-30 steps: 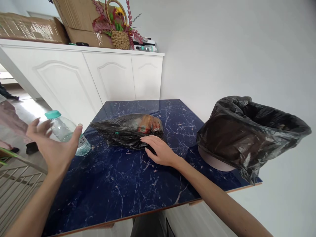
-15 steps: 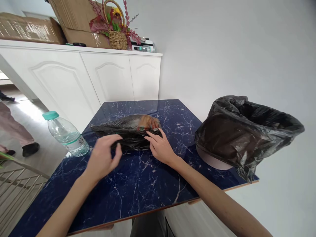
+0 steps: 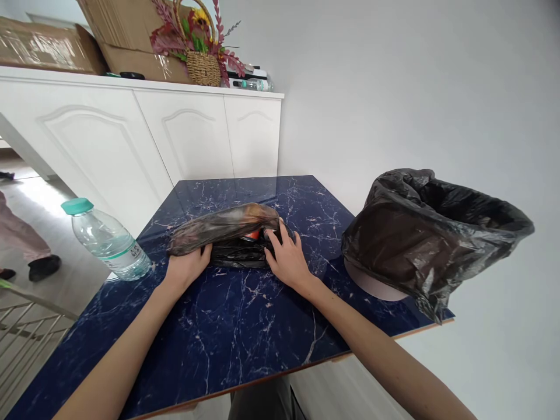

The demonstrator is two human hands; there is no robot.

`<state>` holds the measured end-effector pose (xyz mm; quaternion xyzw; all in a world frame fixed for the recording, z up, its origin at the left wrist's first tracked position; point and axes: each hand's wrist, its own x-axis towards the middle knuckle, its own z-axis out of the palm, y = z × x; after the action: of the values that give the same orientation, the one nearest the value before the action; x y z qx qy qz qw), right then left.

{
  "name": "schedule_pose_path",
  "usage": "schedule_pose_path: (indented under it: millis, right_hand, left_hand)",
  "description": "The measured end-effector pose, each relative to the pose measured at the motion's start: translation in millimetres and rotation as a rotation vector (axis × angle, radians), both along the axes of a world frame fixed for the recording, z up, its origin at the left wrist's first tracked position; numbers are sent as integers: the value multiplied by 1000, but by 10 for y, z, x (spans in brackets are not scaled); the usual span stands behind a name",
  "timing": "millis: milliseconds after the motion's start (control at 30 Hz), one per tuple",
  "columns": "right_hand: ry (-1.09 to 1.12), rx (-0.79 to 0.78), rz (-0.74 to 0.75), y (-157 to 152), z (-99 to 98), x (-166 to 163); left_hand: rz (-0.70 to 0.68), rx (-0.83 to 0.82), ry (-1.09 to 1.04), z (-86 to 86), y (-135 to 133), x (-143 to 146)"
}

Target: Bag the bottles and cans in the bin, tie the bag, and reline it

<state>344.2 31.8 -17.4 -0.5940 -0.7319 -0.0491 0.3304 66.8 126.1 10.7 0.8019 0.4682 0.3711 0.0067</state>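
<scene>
A thin black plastic bag (image 3: pixel 227 224) lies on the blue marbled table (image 3: pixel 236 338), with something bulky inside. Through its opening a small red-orange item (image 3: pixel 251 235) shows; its kind I cannot make out. My left hand (image 3: pixel 188 269) is closed on the bag's near left edge, the thumb on top and the other fingers hidden beneath the plastic. At the right end of the opening lies my right hand (image 3: pixel 286 256), its fingers spread and bent over the bag's edge and a dark item there, without a clear grip.
A water bottle (image 3: pixel 109 239) with a green cap stands at the table's left edge. On the right is a bin lined with a black bag (image 3: pixel 394 245). Behind are a white cabinet (image 3: pixel 192 137), cardboard boxes (image 3: pixel 48 46) and a flower basket (image 3: pixel 203 68). A person's leg (image 3: pixel 21 227) shows at left.
My left hand has moved forward from beside the bag and taken hold of its left edge. The bag's front has opened, showing the red-orange item. My right hand's fingers have spread over the right end.
</scene>
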Motion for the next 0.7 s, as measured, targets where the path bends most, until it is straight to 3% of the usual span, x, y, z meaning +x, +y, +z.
schedule_pose_path:
  millis: [300,467,700]
  right_hand:
    - [58,-16,13,19,9,32]
    - [69,-22,5,36,5,58]
    - [78,-24,9,52,-19,84]
  left_hand:
    - [73,-76,-24,-47,1,-106]
    - [24,3,-112,190,-242,33]
    - [-23,127,-290,575,-813,143]
